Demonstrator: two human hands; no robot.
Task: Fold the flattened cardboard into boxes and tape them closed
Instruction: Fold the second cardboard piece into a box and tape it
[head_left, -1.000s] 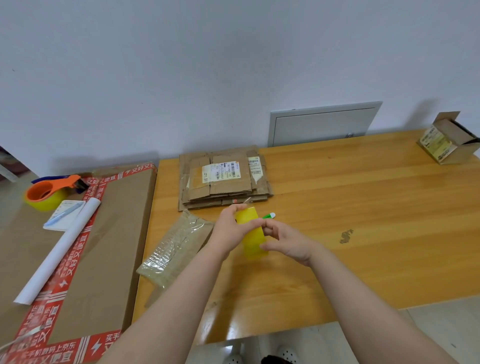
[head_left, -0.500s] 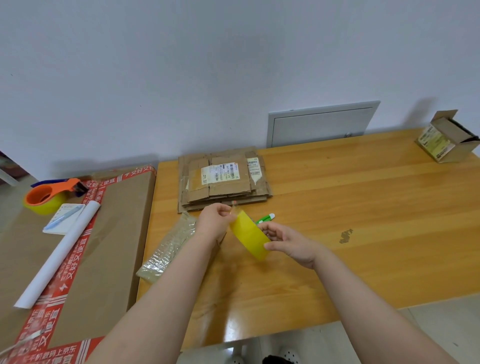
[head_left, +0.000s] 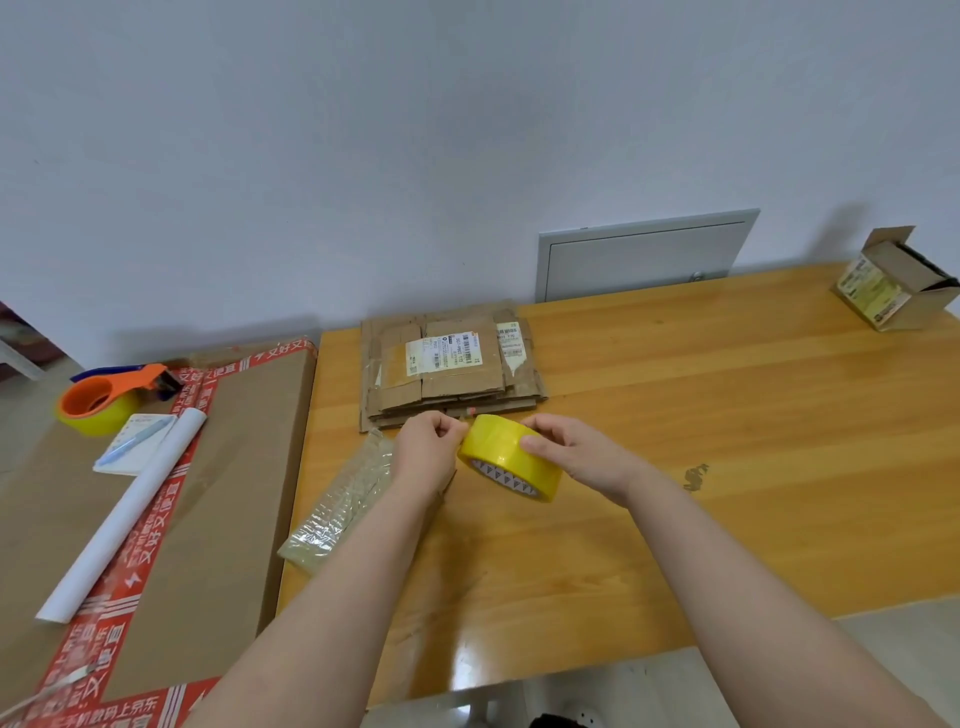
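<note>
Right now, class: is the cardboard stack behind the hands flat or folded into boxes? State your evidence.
Flat. The cardboard stack lies in thin layers on the table, flaps spread outward, with no walls standing up.

1. Soft, even light is filling the scene, bright without harshness.
2. A pale glare is shining on the table (head_left: 467, 652) near its front edge.
3. The small open box (head_left: 893, 283) is casting a faint shadow on the wall (head_left: 467, 130).
4. Wide-angle distortion is bending the edges; corners are looking slightly soft.
</note>
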